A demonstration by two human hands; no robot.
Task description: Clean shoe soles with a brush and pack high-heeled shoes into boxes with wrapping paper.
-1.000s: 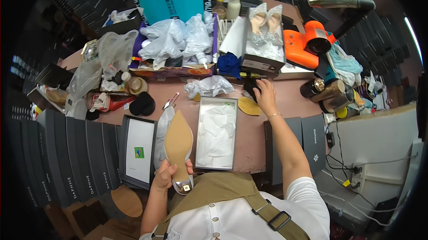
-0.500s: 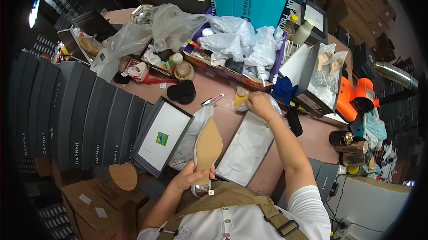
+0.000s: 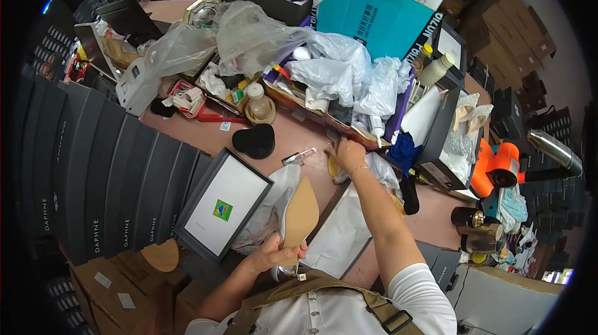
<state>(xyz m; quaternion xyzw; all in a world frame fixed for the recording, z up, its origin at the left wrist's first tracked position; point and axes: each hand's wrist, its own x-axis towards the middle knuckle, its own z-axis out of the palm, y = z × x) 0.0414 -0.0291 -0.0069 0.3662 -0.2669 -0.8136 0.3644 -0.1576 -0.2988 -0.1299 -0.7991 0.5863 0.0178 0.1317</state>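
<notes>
My left hand is closed around the heel end of a pointed shoe, its tan sole turned up and the toe pointing away from me. A small pale tag hangs by the heel. My right hand reaches forward to the front of a cluttered purple-edged box. Its fingers are curled down at a small yellow item, and what they grip is hidden. Below that arm lies an open shoe box lined with white paper. A dark box lid with a white inside rests left of the shoe, crumpled clear wrapping between them.
Stacked dark shoe boxes line the left. The purple-edged box holds white plastic bags and a tube. At right stand a box with glittery shoes and an orange heat gun. A black pad lies mid-table.
My right hand has shifted slightly toward me and left in the picture, its fingers now covering more of the yellow item. The shoe has tilted a little in my left hand. The view has turned slightly.
</notes>
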